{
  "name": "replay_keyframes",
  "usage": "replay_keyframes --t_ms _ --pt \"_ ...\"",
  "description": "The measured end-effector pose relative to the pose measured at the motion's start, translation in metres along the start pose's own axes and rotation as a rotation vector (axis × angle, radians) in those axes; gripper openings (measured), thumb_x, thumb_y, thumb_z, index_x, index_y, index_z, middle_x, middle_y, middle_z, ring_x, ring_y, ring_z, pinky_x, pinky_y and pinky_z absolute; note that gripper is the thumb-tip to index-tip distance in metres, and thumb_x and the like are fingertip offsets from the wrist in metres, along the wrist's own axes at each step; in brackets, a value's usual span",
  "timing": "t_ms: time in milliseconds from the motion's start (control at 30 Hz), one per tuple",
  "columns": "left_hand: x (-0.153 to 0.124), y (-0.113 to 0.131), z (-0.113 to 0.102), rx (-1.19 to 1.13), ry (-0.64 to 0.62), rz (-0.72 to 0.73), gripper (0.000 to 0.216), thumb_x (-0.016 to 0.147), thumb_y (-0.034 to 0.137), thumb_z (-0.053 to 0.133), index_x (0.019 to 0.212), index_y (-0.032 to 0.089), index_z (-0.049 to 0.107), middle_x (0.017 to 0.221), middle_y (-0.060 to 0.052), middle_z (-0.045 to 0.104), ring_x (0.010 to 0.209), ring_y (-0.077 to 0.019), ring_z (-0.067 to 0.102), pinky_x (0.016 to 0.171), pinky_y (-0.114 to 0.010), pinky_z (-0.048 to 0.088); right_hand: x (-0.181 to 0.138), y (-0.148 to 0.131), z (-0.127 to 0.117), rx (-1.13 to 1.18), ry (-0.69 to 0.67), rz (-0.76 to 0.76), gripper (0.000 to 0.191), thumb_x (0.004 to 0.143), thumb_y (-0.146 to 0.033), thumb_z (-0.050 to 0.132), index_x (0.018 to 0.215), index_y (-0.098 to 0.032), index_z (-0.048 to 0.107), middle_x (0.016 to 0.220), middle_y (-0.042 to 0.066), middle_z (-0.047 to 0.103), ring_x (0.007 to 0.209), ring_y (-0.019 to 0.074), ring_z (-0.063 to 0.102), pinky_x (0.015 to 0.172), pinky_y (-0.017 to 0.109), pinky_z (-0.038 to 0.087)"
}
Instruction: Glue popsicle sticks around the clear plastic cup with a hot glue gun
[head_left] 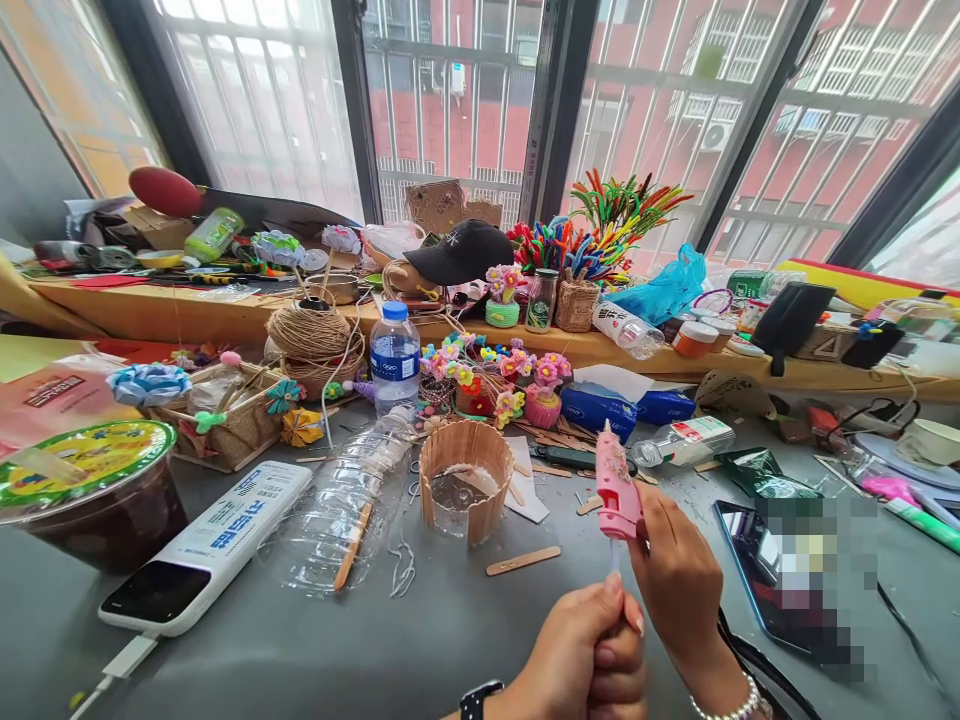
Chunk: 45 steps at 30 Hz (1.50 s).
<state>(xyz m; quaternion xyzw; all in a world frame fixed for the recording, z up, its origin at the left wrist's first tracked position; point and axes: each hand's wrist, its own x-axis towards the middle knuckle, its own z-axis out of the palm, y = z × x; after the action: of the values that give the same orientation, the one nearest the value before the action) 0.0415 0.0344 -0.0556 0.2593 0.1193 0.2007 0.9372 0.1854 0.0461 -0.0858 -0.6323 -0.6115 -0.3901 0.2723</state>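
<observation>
My right hand (679, 580) grips a pink hot glue gun (615, 485), its nozzle pointing up and away from me. My left hand (589, 655) is closed in a pinch around a clear glue stick (615, 556) at the rear of the gun. Both hands hover above the grey table (420, 640) near its front edge. Just beyond them stands a cut plastic cup ringed with upright wooden sticks (465, 490), part of its wall left bare. A loose wooden stick (523, 561) lies flat in front of it.
An empty clear bottle (337, 510) lies on its side left of the cup, beside a white power bank with a phone on it (206, 550). A tablet (787, 575) lies at right. Twine, a water bottle (394, 355), craft flowers and pipe cleaners crowd the far side and sill.
</observation>
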Motion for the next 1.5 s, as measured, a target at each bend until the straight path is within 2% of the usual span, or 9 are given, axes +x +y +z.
replay_keyframes --t_ms 133,367,500,667,867,1100,1267,1500 --pt "-0.002 0.001 0.002 -0.008 0.012 0.015 0.04 0.063 0.05 0.064 0.066 0.018 0.04 0.036 0.012 0.023 0.03 -0.0022 0.009 0.032 -0.018 0.002 0.001 -0.002 -0.002 0.013 0.008 0.008 0.028 0.083 -0.018 0.036 0.108 -0.011 0.048 0.096 0.012 0.063 0.085 0.0194 0.057 0.074 0.029 0.042" --pt "-0.001 -0.01 0.003 -0.093 -0.116 0.059 0.036 0.067 0.048 0.062 0.071 0.019 0.04 0.035 0.012 0.026 0.029 -0.0024 0.008 0.035 -0.018 0.005 -0.001 -0.004 -0.001 0.04 0.041 0.018 0.028 0.084 -0.02 0.037 0.109 -0.013 0.047 0.096 0.011 0.062 0.084 0.0188 0.057 0.073 0.029 0.041" --pt "-0.008 -0.006 0.007 -0.158 -0.172 0.014 0.031 0.071 0.042 0.061 0.071 0.019 0.04 0.036 0.011 0.026 0.031 -0.0034 0.009 0.038 -0.019 0.005 -0.002 -0.005 0.0 0.052 0.072 0.019 0.027 0.084 -0.02 0.037 0.107 -0.012 0.048 0.094 0.011 0.062 0.084 0.0186 0.056 0.073 0.028 0.041" --pt "-0.013 0.003 0.007 -0.217 -0.184 -0.042 0.023 0.076 0.036 0.056 0.074 0.017 0.043 0.039 0.01 0.026 0.033 -0.0042 0.009 0.039 -0.019 0.004 -0.003 -0.006 0.0 0.063 0.067 0.028 0.026 0.084 -0.019 0.037 0.106 -0.011 0.048 0.094 0.011 0.062 0.084 0.0186 0.055 0.074 0.028 0.041" --pt "-0.017 0.016 0.005 -0.161 -0.139 -0.127 0.016 0.082 0.03 0.047 0.075 0.016 0.046 0.04 0.009 0.023 0.035 -0.0049 0.009 0.036 -0.016 0.005 -0.002 -0.006 -0.001 0.043 0.059 0.039 0.027 0.083 -0.019 0.039 0.106 -0.011 0.048 0.095 0.011 0.062 0.084 0.0187 0.055 0.073 0.028 0.04" --pt "-0.026 0.041 0.016 -0.009 0.021 -0.254 0.018 0.086 0.024 0.037 0.077 0.014 0.05 0.045 0.009 0.021 0.037 -0.0043 0.007 0.034 -0.013 0.007 -0.001 -0.007 -0.002 -0.007 0.059 0.071 0.027 0.082 -0.016 0.038 0.107 -0.012 0.047 0.095 0.011 0.062 0.084 0.018 0.055 0.073 0.027 0.04" --pt "-0.025 0.046 0.014 0.027 0.04 -0.235 0.017 0.086 0.021 0.038 0.079 0.012 0.051 0.045 0.009 0.022 0.037 -0.0043 0.005 0.032 -0.013 0.006 -0.001 -0.007 -0.002 -0.01 0.048 0.074 0.027 0.082 -0.016 0.04 0.108 -0.011 0.047 0.097 0.011 0.061 0.087 0.0188 0.055 0.074 0.028 0.04" --pt "-0.013 0.038 0.008 -0.109 0.117 -0.135 0.017 0.084 0.016 0.036 0.074 0.013 0.049 0.044 0.009 0.02 0.037 -0.0037 0.007 0.033 -0.013 0.007 0.002 -0.015 -0.007 -0.001 0.071 0.03 0.027 0.081 -0.016 0.044 0.108 -0.011 0.047 0.095 0.01 0.063 0.081 0.0182 0.056 0.071 0.028 0.041"
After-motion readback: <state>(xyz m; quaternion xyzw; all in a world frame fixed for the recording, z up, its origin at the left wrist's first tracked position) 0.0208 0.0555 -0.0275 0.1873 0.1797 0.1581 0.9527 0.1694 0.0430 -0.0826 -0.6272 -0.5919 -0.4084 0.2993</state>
